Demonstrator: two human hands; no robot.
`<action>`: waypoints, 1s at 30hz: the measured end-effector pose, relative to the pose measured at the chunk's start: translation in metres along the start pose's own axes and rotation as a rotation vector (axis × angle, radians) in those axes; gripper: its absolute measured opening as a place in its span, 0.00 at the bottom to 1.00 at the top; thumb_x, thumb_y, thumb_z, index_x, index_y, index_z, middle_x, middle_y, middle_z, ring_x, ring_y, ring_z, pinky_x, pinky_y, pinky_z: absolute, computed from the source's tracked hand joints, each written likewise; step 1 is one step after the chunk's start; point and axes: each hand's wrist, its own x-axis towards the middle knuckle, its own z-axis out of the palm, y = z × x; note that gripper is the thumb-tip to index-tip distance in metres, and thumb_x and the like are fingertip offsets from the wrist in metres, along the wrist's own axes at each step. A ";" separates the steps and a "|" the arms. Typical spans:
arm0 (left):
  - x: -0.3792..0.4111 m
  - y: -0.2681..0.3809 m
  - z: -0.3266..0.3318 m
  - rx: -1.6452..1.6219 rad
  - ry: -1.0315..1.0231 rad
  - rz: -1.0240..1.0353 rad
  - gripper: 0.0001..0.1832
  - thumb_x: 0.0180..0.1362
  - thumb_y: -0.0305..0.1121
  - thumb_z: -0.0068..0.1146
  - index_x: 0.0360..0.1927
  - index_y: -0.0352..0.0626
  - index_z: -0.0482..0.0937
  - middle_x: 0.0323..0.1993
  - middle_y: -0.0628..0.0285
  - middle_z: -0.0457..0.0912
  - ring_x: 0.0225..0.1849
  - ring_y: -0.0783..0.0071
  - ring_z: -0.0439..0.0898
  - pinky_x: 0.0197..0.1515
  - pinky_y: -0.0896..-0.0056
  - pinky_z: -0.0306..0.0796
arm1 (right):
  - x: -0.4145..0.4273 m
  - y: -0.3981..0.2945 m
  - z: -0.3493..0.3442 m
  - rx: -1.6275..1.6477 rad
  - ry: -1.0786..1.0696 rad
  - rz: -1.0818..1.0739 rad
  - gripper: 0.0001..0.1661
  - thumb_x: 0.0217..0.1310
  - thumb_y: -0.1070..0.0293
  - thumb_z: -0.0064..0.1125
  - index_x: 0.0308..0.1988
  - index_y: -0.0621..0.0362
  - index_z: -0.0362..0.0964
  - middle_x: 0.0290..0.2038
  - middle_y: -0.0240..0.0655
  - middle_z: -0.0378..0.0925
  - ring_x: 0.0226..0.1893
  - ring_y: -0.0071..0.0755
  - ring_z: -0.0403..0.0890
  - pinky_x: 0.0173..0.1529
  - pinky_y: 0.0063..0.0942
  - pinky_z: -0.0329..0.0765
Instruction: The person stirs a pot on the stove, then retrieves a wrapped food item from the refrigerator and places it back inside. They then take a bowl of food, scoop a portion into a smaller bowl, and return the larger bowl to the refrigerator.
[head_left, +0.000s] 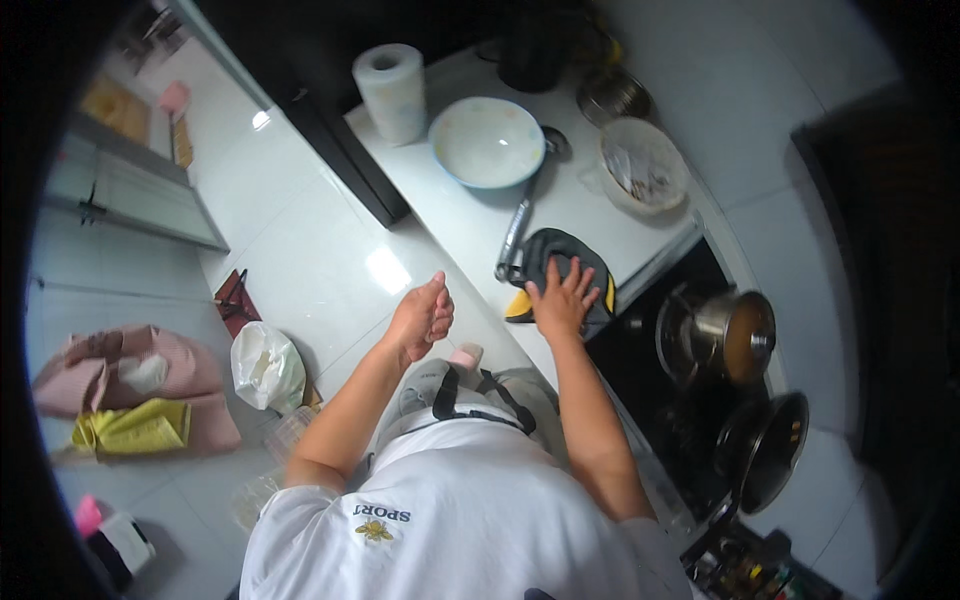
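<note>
My right hand (564, 301) lies spread with its palm down on a black and yellow item (559, 247), perhaps a glove or mitt, on the white countertop (480, 247). Beside that item a ladle (517, 225) with a metal handle reaches back past a light bowl (487, 142) with a blue rim. Above the floor, left of the counter, my left hand (424, 319) is raised with fingers curled; nothing shows in it.
A paper towel roll (390, 94) stands behind the bowl. A plastic basket (643, 165) holds small items at the wall side. On the black cooktop (637, 360) are a lidded metal pot (727, 337) and a dark pan (772, 454). A white plastic bag (266, 367) sits on the floor.
</note>
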 end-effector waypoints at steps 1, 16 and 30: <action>-0.007 -0.001 -0.006 -0.020 0.024 0.018 0.22 0.68 0.53 0.45 0.22 0.54 0.63 0.16 0.74 0.60 0.13 0.84 0.56 0.12 0.83 0.47 | 0.009 0.002 -0.002 0.005 -0.002 0.022 0.40 0.61 0.43 0.55 0.68 0.41 0.56 0.72 0.48 0.43 0.72 0.64 0.38 0.69 0.65 0.38; -0.128 -0.097 -0.053 -0.147 0.429 0.157 0.16 0.67 0.48 0.46 0.29 0.51 0.69 0.23 0.71 0.68 0.22 0.80 0.66 0.24 0.79 0.61 | -0.027 0.026 0.017 0.047 0.028 -0.261 0.43 0.63 0.42 0.50 0.71 0.40 0.46 0.74 0.45 0.33 0.72 0.68 0.35 0.69 0.65 0.36; -0.119 -0.057 -0.055 -0.249 0.249 0.298 0.18 0.57 0.25 0.45 0.52 0.47 0.63 0.50 0.51 0.74 0.50 0.54 0.76 0.52 0.58 0.72 | -0.071 -0.087 -0.005 0.678 0.075 -0.652 0.35 0.54 0.67 0.65 0.61 0.52 0.65 0.67 0.48 0.55 0.68 0.52 0.57 0.69 0.45 0.55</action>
